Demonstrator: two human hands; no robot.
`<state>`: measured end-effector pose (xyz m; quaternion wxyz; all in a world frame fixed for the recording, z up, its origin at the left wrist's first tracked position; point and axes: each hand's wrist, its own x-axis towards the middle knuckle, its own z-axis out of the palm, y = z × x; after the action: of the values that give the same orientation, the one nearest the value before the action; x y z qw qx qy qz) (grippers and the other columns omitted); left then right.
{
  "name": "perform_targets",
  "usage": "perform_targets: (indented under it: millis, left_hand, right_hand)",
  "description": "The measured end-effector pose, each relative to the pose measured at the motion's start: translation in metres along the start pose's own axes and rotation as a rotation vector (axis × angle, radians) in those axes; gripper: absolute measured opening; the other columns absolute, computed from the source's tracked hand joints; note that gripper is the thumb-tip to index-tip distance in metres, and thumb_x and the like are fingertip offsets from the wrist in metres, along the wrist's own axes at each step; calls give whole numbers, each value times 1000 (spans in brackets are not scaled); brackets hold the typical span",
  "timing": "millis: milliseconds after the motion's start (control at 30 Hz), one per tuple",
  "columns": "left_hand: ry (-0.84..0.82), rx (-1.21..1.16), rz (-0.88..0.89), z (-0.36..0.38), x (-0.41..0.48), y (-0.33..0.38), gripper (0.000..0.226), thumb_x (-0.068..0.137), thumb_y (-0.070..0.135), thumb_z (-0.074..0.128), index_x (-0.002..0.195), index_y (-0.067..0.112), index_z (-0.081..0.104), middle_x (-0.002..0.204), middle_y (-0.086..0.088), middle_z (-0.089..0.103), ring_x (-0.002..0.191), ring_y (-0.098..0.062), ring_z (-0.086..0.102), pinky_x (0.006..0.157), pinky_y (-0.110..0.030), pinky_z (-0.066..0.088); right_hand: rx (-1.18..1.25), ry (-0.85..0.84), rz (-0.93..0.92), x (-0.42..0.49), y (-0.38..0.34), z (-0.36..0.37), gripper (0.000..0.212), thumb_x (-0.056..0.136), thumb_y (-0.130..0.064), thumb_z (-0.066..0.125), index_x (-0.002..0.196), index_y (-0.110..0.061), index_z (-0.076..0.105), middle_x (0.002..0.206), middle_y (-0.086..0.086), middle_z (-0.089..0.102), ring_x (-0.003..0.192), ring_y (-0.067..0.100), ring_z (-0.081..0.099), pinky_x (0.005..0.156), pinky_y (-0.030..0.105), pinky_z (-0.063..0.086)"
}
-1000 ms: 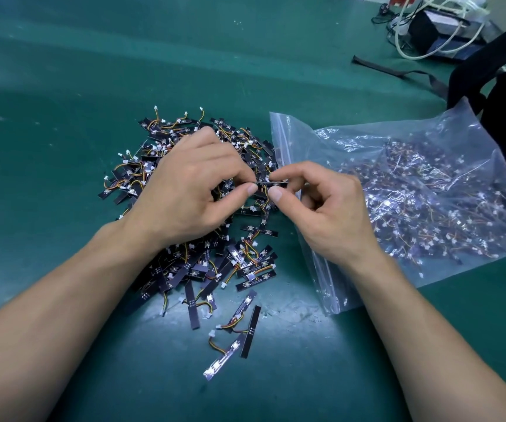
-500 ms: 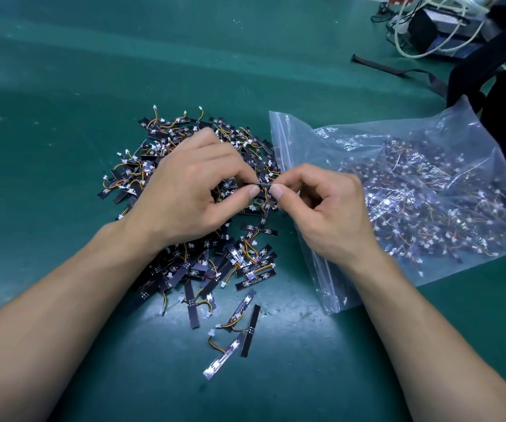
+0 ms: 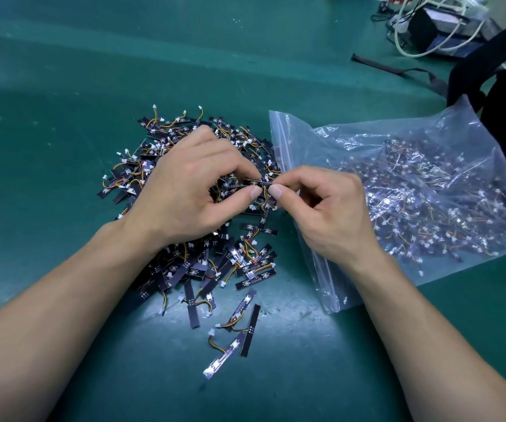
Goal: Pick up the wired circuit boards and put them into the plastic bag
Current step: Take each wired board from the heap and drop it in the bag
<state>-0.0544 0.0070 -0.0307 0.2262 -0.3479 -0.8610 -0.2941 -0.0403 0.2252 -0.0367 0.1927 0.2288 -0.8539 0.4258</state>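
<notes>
A heap of small black wired circuit boards (image 3: pixel 203 263) with orange and yellow leads lies on the green table. My left hand (image 3: pixel 190 190) hovers over the heap and pinches one end of a thin black board (image 3: pixel 260 183). My right hand (image 3: pixel 321 208) pinches the other end of that same board between thumb and forefinger, just in front of the mouth of the clear plastic bag (image 3: pixel 413 184). The bag lies flat to the right and holds many boards.
Loose boards (image 3: pixel 239 324) lie scattered nearer to me on the green table (image 3: pixel 62 117). A black bag with a strap (image 3: pixel 495 74) sits at the far right. White cables and a dark box (image 3: pixel 434 25) are at the back right.
My two hands have drawn a little closer together on the pinched board; the board between them now shows shorter. The heap and the bag have not moved.
</notes>
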Motion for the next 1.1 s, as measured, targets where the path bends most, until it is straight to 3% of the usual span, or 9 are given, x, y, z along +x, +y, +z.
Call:
perform_targets:
  millis: [167,267,367,567,733,900,1100]
  left_hand:
    - [6,22,22,1,0,-1,15,97,22,67,90,10,73,86,-1,69,79,-28,53,76,-41,45]
    - [16,15,21,1,0,-1,14,97,20,67,88,10,72,86,-1,68,78,-27,52,75,-40,44]
    - [16,12,24,1,0,0,14,96,20,68,88,10,72,85,-2,68,78,-27,52,74,-40,44]
    - [-4,-22,13,0,0,0,16,94,26,70,95,10,74,90,0,70,81,-27,54,78,-39,44]
    - [7,-7,23,1,0,0,15,96,21,68,89,9,73,86,-2,70,78,-29,54,75,-42,45]
    - [21,14,20,1,0,-1,17,97,21,66,88,9,73,85,-2,68,78,-28,53,74,-42,44]
    - [9,1,18,1,0,-1,14,96,24,68,91,11,74,85,-1,69,78,-28,53,75,-41,45]
  right_hand:
    - [22,-8,38,-1,-2,0,3,89,-24,76,89,-21,76,67,-21,60,47,8,44,53,11,32]
    - [33,-3,55,-1,-2,0,12,87,-33,74,94,-23,76,68,-20,60,46,11,45,51,13,32]
    - [13,-19,34,-1,-2,0,3,89,-24,75,89,-22,76,67,-20,59,48,11,46,52,14,34]
    - [1,-27,5,0,1,-1,7,91,-15,74,85,-14,77,68,-7,67,52,5,49,55,13,34]
    - [12,-33,18,-1,-1,0,4,90,-19,75,87,-17,77,67,-18,60,49,6,47,53,14,34]
    - [51,-6,57,-2,-4,1,10,86,-27,76,95,-22,76,71,-10,66,46,14,45,49,16,34]
    - [11,-22,14,-1,-1,1,6,91,-16,75,86,-16,76,67,-15,62,50,5,46,54,12,33]
